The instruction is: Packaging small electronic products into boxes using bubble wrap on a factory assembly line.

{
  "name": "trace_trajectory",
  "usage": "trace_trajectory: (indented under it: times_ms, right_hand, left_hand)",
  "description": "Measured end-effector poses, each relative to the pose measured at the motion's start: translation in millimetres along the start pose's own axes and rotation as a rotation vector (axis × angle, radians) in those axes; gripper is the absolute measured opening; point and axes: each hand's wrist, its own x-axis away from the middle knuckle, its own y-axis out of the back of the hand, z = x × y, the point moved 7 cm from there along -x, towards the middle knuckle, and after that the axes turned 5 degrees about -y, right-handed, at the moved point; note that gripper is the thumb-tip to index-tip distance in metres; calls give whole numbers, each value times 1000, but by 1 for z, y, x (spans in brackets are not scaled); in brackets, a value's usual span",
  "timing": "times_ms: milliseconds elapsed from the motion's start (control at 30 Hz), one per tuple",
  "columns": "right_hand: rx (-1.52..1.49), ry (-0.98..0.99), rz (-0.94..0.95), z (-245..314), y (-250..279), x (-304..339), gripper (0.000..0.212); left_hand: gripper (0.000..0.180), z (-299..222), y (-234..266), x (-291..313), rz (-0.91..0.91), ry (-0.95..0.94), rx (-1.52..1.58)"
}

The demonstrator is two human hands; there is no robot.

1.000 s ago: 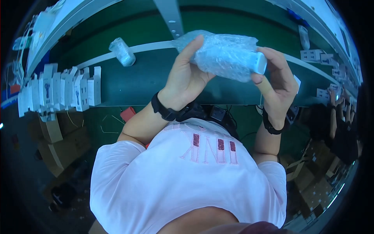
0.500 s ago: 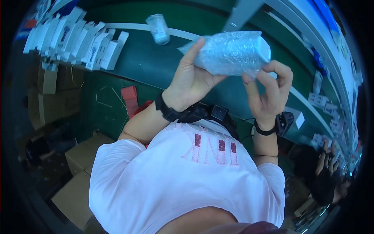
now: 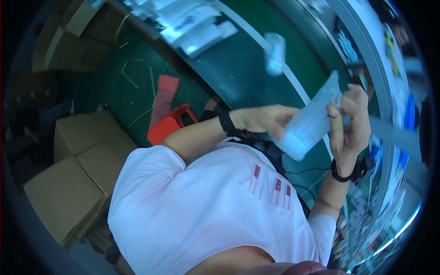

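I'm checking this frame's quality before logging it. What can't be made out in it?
- Head view: what the bubble-wrap bundle holds; the wrap hides it.
- The left hand palm, behind the bundle.
- The wrapped item on the green belt: motion-blurred.
- The white packets at the top: blurred, too small.

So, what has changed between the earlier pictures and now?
The head turned, so the green belt swung toward the upper right and the cardboard boxes and red stool came into view on the left. The bubble-wrapped bundle tilted from lying level to steeply slanted and sits lower. Both the left hand and right hand still grip it.
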Motion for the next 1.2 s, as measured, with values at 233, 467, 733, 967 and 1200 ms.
trace_trajectory:
  times_ms: [233, 467, 733, 967, 1200]
  right_hand:
    - [-1072, -682, -178, -77, -120, -13, 113]
    - [-1174, -1103, -54, -111, -207, -15, 59]
    - [-1565, -1454, -163, -130, -213, 71, 41]
    - [-1467, -1504, -252, -120, -188, 134, 41]
    - [-1753, -1305, -585, -138, -140, 198, 52]
  left_hand:
    - [47, -89, 62, 60, -382, -15, -213]
    - [78, -165, 130, 98, -330, 85, -1464]
    - [73, -247, 265, 110, -919, 479, -2483]
    - [64, -232, 251, 108, -867, 304, -2518]
    - [74, -215, 122, 9, -511, 268, -2063]
